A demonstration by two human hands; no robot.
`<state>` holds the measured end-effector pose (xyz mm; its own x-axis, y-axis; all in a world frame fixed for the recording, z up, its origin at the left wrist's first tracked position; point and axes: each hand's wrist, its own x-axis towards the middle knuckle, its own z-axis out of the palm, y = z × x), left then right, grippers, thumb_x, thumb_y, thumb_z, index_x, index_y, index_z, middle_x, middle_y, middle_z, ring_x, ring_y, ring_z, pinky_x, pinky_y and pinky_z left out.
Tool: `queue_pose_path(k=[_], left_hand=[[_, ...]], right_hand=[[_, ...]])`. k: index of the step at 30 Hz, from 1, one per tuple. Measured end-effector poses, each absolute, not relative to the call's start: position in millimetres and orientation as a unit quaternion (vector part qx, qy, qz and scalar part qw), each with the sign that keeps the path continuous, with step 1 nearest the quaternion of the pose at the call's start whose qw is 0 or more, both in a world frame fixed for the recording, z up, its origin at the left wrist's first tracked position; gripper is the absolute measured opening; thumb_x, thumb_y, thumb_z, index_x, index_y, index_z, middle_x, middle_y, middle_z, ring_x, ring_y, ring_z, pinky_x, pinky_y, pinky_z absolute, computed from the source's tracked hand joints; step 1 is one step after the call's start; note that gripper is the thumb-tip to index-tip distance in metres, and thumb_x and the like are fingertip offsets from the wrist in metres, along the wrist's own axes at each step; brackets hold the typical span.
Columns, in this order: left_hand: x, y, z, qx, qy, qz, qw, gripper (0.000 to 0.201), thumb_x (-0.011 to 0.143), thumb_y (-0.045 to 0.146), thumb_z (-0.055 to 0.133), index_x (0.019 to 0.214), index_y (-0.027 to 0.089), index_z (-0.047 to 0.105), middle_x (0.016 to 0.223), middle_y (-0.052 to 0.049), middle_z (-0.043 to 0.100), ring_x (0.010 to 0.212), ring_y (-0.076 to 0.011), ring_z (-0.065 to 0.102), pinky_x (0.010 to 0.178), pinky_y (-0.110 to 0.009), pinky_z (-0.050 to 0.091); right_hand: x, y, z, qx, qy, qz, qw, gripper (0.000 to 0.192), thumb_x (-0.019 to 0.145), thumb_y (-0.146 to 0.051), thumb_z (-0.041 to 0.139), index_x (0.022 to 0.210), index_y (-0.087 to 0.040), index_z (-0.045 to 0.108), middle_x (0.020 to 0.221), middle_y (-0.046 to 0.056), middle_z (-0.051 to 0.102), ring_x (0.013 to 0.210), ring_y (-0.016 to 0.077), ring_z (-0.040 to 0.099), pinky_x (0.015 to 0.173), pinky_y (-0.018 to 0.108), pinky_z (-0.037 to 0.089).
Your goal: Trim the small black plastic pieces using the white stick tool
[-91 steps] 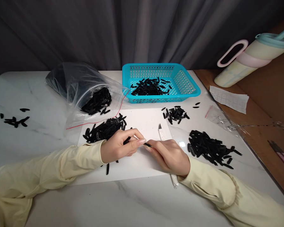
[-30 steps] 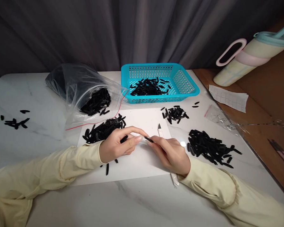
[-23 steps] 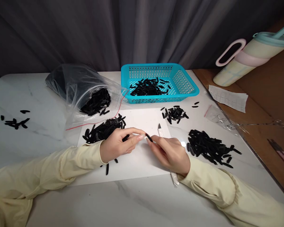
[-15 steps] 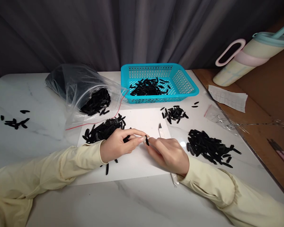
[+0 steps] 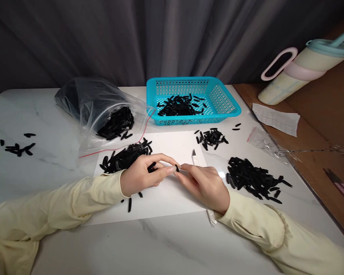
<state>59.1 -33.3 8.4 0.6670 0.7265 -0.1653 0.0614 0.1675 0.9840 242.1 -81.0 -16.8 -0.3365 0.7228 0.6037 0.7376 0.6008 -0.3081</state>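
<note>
Over a white sheet (image 5: 166, 206), my left hand (image 5: 146, 170) pinches a small black strip (image 5: 177, 168) between thumb and fingertips. More black strips (image 5: 152, 167) are tucked inside its curled fingers. My right hand (image 5: 205, 185) meets it from the other side, its thumb and fingers closed on the same small strip. A craft knife (image 5: 195, 159) lies on the sheet, its pointed blade facing away and its white handle passing partly under my right hand. Behind my left hand is a heap of black strips (image 5: 126, 156), partly hidden by it.
A turquoise basket (image 5: 195, 119) holding black strips stands at the back. An open clear zip bag (image 5: 86, 99) spills strips at the left. Other piles (image 5: 250, 177) lie to the right, with a small plastic bag (image 5: 263, 143), a paper slip (image 5: 276, 117), tweezers (image 5: 336, 181) and a tumbler (image 5: 304, 68).
The small strip between my fingertips has turned and shows less of its length. My right fingers have shifted slightly around it. Everything on the table stays where it was.
</note>
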Motion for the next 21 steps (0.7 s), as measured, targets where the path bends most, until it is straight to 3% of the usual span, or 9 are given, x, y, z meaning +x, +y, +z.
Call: queue_pose_path(k=[7,17,21], left_hand=[[58.9,-32.2,4.8,0.580,0.328,0.259,0.699,0.023,0.081,0.031,0.057,0.096,0.012,0.059,0.044,0.011,0.029,0.036,-0.0031,0.024,0.036,-0.017,0.022],[58.2,-33.7,4.1,0.629,0.340,0.271,0.645,0.017,0.084,0.025,0.053,0.096,0.014,0.059,0.044,0.011,0.031,0.039,-0.0040,0.026,0.038,-0.017,0.025],[57.3,-34.4,5.4,0.697,0.337,0.275,0.571,0.017,0.084,0.023,0.052,0.095,0.013,0.060,0.045,0.010,0.033,0.041,-0.0050,0.030,0.040,-0.018,0.027]], right_hand=[[243.5,-81.5,-17.4,-0.442,-0.812,0.014,0.380,0.012,0.093,-0.018,0.044,0.092,-0.014,0.056,0.055,-0.002,0.060,0.041,0.0079,0.050,0.044,0.020,0.035],[244.4,-82.6,-10.8,-0.470,-0.777,0.140,0.395,0.014,0.093,-0.018,0.042,0.096,-0.015,0.055,0.053,-0.005,0.051,0.039,0.0068,0.042,0.042,0.020,0.032],[243.5,-83.4,-7.8,-0.485,-0.726,0.266,0.410,0.012,0.092,-0.022,0.044,0.089,-0.017,0.055,0.049,-0.007,0.044,0.039,0.0067,0.037,0.041,0.020,0.030]])
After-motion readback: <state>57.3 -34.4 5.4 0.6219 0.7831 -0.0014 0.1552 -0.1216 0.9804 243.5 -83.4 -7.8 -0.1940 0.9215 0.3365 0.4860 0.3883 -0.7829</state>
